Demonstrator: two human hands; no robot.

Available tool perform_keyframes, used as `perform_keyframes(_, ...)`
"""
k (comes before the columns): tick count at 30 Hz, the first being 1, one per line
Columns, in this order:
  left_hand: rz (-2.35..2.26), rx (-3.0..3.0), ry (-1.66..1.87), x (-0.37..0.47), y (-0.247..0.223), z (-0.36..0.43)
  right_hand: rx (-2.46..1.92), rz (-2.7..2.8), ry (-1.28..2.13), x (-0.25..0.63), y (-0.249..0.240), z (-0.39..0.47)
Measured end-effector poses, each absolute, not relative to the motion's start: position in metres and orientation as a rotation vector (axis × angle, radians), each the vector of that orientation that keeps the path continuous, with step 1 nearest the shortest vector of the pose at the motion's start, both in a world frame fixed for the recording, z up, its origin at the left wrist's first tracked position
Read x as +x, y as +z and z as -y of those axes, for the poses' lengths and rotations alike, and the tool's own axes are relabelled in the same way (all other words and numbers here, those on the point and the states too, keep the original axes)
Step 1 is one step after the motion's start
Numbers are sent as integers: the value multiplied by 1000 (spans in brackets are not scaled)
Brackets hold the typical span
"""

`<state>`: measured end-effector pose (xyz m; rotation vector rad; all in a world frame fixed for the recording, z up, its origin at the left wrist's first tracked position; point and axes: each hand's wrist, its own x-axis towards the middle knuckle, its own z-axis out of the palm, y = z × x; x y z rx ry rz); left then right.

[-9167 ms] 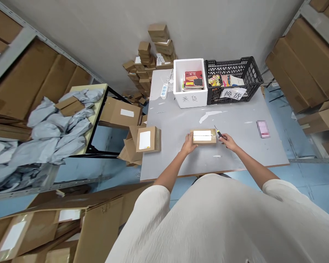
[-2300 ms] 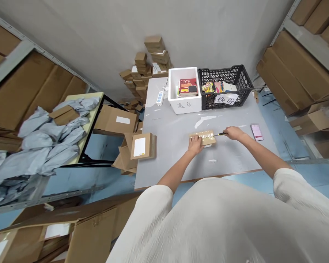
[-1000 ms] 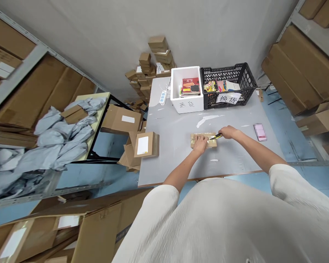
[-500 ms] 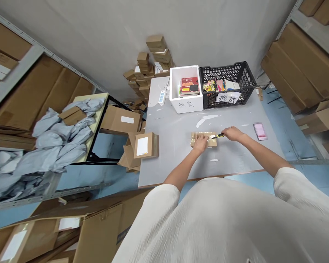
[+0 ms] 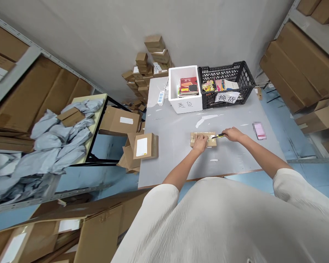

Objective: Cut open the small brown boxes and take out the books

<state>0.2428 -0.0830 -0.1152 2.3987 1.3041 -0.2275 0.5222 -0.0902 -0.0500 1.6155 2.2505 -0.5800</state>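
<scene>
A small taped cardboard box point(image 5: 193, 138) lies flat on the grey table, in front of my body. My left hand point(image 5: 200, 142) rests on top of it with the fingers stretched out, pressing on its left and middle part. In my right hand point(image 5: 233, 134), closed around the handle, is a yellow and black utility knife point(image 5: 220, 135). Its tip points left and meets the tape on the right half of the box, close to my left fingertips. How deep the blade sits is too small to tell.
A white foam box point(image 5: 185, 106) and a black plastic crate point(image 5: 227, 87), both holding books, stand at the table's back. A labelled carton point(image 5: 146, 146) is at the left edge, a power strip point(image 5: 161, 98) behind it. A pink blurred item point(image 5: 259, 130) lies at right.
The view has shifted slightly. Both hands, the knife and the box keep nearly the same places, with no clear movement of the blade along the tape.
</scene>
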Motion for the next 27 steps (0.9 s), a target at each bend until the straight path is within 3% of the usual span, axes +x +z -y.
perform_keyframes(12, -1306, 2459, -290, 243, -112, 84, 1533, -2222, -492, 502, -56, 82)
perform_keyframes(27, -1317, 2427, -255, 243, -113, 86, 1625, -2090, -813, 532, -55, 75)
